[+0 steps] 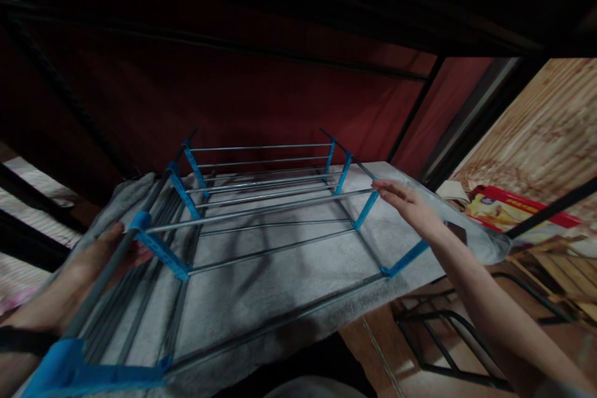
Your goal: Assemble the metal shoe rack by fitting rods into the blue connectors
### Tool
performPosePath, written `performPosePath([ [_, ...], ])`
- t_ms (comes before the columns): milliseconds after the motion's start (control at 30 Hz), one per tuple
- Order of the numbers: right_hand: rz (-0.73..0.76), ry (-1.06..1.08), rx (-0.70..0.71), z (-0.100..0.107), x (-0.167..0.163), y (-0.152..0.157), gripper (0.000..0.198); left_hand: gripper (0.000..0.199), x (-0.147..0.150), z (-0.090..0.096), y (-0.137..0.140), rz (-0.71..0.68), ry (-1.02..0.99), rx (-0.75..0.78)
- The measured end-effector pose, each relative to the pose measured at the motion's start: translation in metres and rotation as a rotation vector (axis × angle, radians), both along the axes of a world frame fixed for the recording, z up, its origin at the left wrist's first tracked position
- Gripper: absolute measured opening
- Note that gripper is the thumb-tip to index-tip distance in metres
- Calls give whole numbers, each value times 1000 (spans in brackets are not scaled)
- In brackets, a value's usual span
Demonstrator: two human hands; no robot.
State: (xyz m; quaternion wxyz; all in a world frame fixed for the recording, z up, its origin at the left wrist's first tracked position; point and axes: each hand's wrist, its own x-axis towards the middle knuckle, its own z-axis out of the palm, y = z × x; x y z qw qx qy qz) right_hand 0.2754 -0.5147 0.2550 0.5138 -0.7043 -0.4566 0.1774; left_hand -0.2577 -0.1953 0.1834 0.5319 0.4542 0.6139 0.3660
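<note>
A rack (275, 204) of thin grey metal tubes and blue plastic brackets lies on a grey plush cover. My left hand (105, 258) is at the near left side, its thumb and fingers around a blue bracket (161, 252) beside a long side tube, which partly hides the hand. At the opposite side, my right hand (405, 204) reaches in with fingers stretched out flat. Its fingertips touch the right bracket (367, 208), where a cross tube (265, 208) ends. Several loose grey tubes (135, 298) lie side by side under the rack's left side.
Dark red curtain (261, 99) hangs behind the bed, within a black metal frame (415, 112). On the right are a clear plastic bag (485, 239), a red and yellow package (508, 208) and a black metal chair frame (448, 336) on the tiled floor (373, 342).
</note>
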Motion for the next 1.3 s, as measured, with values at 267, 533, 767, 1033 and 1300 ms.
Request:
performPosePath([
  [267, 82, 100, -212, -171, -64, 26, 33, 16, -14, -53, -69, 149, -140, -171],
  [533, 277, -203, -132, -244, -92, 97, 33, 9, -9, -118, -106, 80, 9, 48],
  [767, 293, -474, -130, -272, -100, 107, 29, 14, -18, -154, -111, -187, 395, 462],
  [1033, 238, -786, -238, -255, -99, 111, 21, 48, -42, -194, -82, -276, 570, 571],
  [1300, 232, -806, -276, -253, -93, 112, 21, 45, -48, -201, -78, -269, 626, 518],
])
